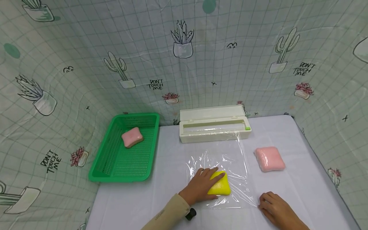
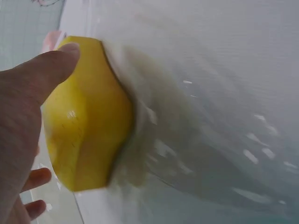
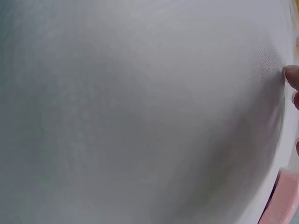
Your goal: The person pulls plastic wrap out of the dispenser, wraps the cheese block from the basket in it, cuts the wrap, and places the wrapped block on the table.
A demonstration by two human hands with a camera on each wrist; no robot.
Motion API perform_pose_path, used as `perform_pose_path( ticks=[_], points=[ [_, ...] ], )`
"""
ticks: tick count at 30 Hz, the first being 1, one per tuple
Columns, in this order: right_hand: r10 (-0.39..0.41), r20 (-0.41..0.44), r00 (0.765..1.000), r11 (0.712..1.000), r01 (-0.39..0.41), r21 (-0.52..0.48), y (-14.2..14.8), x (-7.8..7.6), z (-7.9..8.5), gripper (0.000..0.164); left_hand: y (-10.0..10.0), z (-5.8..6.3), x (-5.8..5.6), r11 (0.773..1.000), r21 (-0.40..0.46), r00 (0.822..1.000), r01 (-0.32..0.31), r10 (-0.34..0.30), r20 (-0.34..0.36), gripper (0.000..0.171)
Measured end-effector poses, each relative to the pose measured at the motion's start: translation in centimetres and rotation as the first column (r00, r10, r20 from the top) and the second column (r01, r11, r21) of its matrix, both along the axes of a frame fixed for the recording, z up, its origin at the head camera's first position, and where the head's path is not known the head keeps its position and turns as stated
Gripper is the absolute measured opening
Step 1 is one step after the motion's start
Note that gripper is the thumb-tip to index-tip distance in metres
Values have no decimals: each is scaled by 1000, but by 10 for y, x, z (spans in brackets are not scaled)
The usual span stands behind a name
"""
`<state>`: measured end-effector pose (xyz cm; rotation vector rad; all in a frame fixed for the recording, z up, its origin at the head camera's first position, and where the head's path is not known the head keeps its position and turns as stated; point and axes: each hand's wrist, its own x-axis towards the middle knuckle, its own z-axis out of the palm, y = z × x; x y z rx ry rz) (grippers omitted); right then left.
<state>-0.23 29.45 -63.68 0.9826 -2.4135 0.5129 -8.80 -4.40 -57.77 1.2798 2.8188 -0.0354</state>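
Observation:
In the head view my left hand [image 1: 199, 187] rests on a smooth yellow soap-like block [image 1: 222, 187] with pinched-in sides. Its fingers are spread, one lying over the top and the thumb near the front edge. In the left wrist view the thumb touches the yellow block [image 2: 93, 116] and other fingertips [image 2: 37, 179] show beyond it. Under the block lies a sheet of clear cling film [image 1: 240, 166]. My right hand [image 1: 276, 209] pinches the film's near right corner, with creases running to its curled fingers. Only fingertips of this hand [image 3: 292, 77] show in the right wrist view.
A white film dispenser box [image 1: 215, 137] stands at the back, lid raised, the film running from it. Left is a green basket [image 1: 152, 150] holding a pink block [image 1: 132, 137]. A shiny pink block [image 1: 269, 159] lies right of the film. Patterned cloth [image 1: 143, 48] encloses the table.

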Motion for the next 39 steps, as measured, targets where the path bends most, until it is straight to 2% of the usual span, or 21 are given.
perform_pose_path(
  ticks=[3, 7, 10, 12, 14, 17, 19, 22, 26, 29, 33, 37, 39],
  points=[
    [5, 6, 1000, 1000, -5, 0, 0, 1, -1, 65, -19, -2, 13, 999, 43, 998, -33, 35, -48, 81],
    [8, 3, 1000, 1000, -8, -6, 0, 0, 0, 65, -47, -4, 31, 997, 33, 993, -68, 70, -95, 70],
    [5, -2, 1000, 1000, -5, -14, 0, -1, 1, 65, -63, -7, 41, 998, 2, 996, -68, 68, -60, 67],
    [2, -4, 1000, 1000, -2, -17, 1, -1, 3, 65, -71, -10, 46, 998, -16, 998, -63, 63, -10, 63],
    [5, -3, 1000, 1000, -6, -18, 1, -2, 4, 64, -77, -14, 50, 998, -27, 997, -63, 65, 41, 56],
    [6, 0, 1000, 1000, -6, -11, 0, -2, 5, 63, -84, -19, 54, 998, -26, 996, -61, 62, 60, 42],
    [1, 5, 1000, 1000, -1, -11, 0, -2, 5, 64, -88, -21, 56, 999, 2, 998, -51, 51, 34, 34],
    [-11, 11, 1000, 1000, 11, -12, -1, -1, 6, 64, -91, -23, 57, 999, 49, 997, 3, 1, -81, 22],
    [-18, 21, 1000, 1000, 18, -22, -1, -1, 7, 64, -92, -23, 56, 995, 45, 973, 84, -72, -220, 17],
    [-24, 22, 999, 999, 25, -27, -1, -3, 9, 64, -94, -22, 54, 995, 39, 972, 91, -81, -220, 22],
    [-40, 37, 999, 998, 42, -48, 0, -6, 12, 60, -96, -20, 52, 990, 135, 981, 37, -11, -194, 23],
    [-54, 68, 996, 995, 60, -85, 2, -11, 18, 53, -95, -15, 46, 963, 269, 981, -29, 80, -178, 21],
    [-71, 86, 994, 993, 79, -89, 3, -16, 23, 48, -94, -11, 41, 947, 316, 982, -67, 119, -147, 19]
  ],
)
